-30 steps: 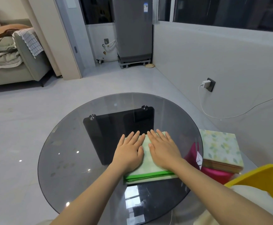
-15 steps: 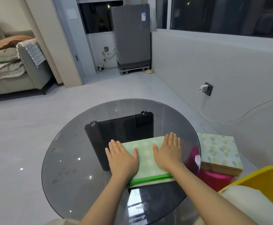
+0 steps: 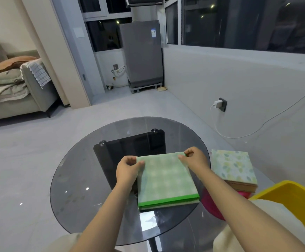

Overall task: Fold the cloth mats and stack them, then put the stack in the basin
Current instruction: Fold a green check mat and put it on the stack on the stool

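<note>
Head view: round smoked-glass counter [image 3: 71,179], glossy, with a dark square base plate showing through the glass and two metal studs at its far corners. Green folded cloth mat [image 3: 166,179] lies flat on the counter's near-right part, roughly square, soft woven look, pale green check print on top, a solid bright green band along the near edge, and several layers visible at that edge. Left hand [image 3: 128,169] pinches the mat's far-left corner, thumb on top and fingers curled under the edge. Right hand [image 3: 193,159] pinches the far-right corner the same way, fingers curled tight. Both forearms are bare and reach in from the bottom of the frame.

Just to the right of the counter, a stack of folded mats [image 3: 233,170] has a pale top with a leaf print in green and yellow; tan and brownish layers show at its near edge. The stack sits on something round and magenta [image 3: 213,202], partly hidden; cannot tell what it is. Yellow plastic basin [image 3: 289,195] at the lower right, smooth rectangular rim, cut off by the frame edge, near the stack but apart from the green mat.

Background: grey matte floor, a grey boxy appliance [image 3: 141,55] against the far wall, a white charger [image 3: 217,102] plugged into a dark wall socket with its cable trailing, and a grey-green sofa [image 3: 21,95] at the left piled with rumpled bedding and a checked cloth.
</note>
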